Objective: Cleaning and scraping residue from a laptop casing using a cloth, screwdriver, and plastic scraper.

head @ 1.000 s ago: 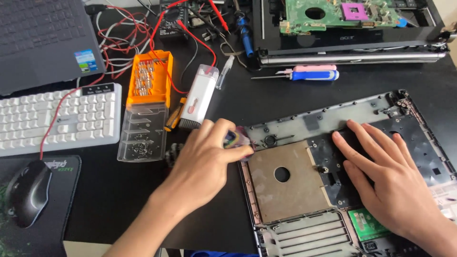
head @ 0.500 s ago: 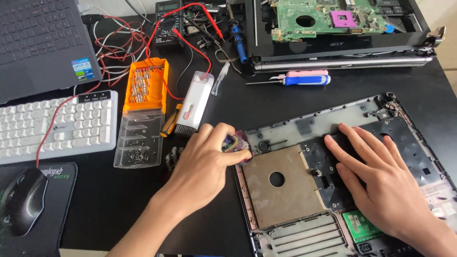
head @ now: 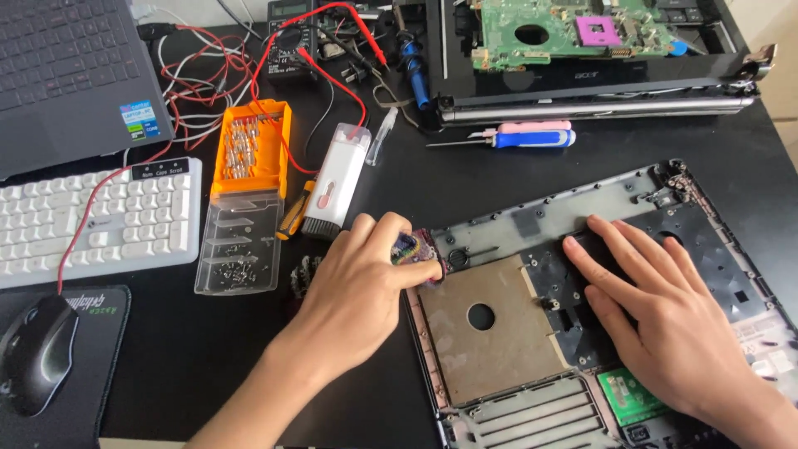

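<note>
We see our left hand (head: 357, 291) curled in a tight grip around a small, many-coloured thing (head: 411, 248) that we cannot make out well. It pokes out from under our fingers and sits at the top left corner of the open grey and black laptop bottom shell (head: 582, 333), just touching its edge. Our right hand (head: 657, 316) lies flat with its fingers spread wide, holding nothing, pressing on the dark part of the shell at about 3 o'clock from the left hand. A tan metal plate with a round hole (head: 486, 328) lies in the shell between our two hands. At 11 o'clock from the left hand we see an orange box of screwdriver bits with a clear lid (head: 245, 191), and just beside it a white cleaning tool (head: 334, 181). At 1 o'clock, well apart, lies a blue and pink screwdriver (head: 519, 135) on the black desk (head: 208, 349). Far off at 9 o'clock sit a white keyboard (head: 91, 220) and a black mouse (head: 35, 353).
</note>
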